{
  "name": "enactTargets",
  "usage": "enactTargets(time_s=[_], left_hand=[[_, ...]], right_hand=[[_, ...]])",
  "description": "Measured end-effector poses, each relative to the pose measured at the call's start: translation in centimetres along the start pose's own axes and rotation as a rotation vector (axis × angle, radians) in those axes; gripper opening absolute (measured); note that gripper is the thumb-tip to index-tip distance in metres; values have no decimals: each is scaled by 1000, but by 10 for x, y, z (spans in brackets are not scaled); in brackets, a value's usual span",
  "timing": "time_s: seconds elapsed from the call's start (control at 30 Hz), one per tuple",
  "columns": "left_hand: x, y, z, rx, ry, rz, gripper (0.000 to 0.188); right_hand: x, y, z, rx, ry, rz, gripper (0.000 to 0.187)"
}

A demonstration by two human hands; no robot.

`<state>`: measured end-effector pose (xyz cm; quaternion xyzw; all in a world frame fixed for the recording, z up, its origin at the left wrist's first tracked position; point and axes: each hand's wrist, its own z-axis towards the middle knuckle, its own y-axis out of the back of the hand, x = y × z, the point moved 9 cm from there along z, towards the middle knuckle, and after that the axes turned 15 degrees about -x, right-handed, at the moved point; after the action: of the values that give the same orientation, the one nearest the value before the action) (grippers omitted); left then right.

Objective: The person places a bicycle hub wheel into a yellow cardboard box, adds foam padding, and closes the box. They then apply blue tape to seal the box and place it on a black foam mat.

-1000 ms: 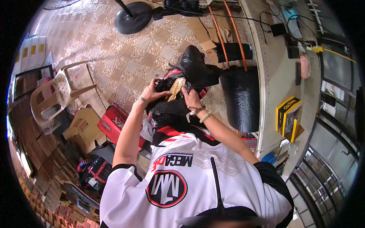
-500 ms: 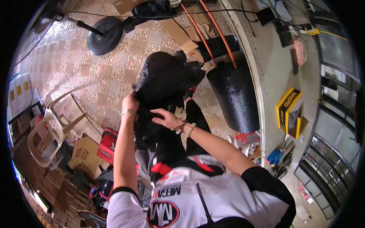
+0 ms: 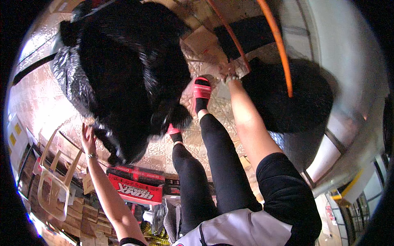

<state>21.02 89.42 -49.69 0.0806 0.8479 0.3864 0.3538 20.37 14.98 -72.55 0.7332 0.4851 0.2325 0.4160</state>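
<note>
A large bundle of glossy, crumpled black plastic wrap [image 3: 123, 78] fills the upper left, smeared by motion. Whether it rests on the floor or hangs above it, I cannot tell. At its lower left edge is my left hand [image 3: 88, 141], fingers stretched out and apart, with a bracelet on the wrist. My right hand [image 3: 229, 76] reaches forward on the other side, past my red slipper [image 3: 202, 88]. Its fingers are blurred. It is nearest to a big black roll [image 3: 283, 106], from which an orange pole [image 3: 279, 45] rises.
A red and black box [image 3: 135, 188] lies near my legs. To the left stands a beige plastic chair [image 3: 57, 184]. Flat cardboard [image 3: 203, 43] lies on the patterned floor ahead. A pale counter [image 3: 349, 61] runs along the right side.
The black plastic bundle has moved up and left and appears much larger. My hands have spread apart, the left outward and the right forward toward the black roll. My view has shifted.
</note>
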Motion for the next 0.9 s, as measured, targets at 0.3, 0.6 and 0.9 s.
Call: enactTargets(time_s=[0.3, 0.6, 0.9], left_hand=[[9, -60, -179, -31, -287, 43, 53], [-145, -113, -301, 139, -317, -117, 76], [-344, -76, -480, 824, -1187, 330, 131]], right_hand=[[-37, -45, 72, 30, -129, 27, 66], [56, 150, -168, -612, 29, 896, 12], [-56, 514, -522, -173, 288, 1614, 26]])
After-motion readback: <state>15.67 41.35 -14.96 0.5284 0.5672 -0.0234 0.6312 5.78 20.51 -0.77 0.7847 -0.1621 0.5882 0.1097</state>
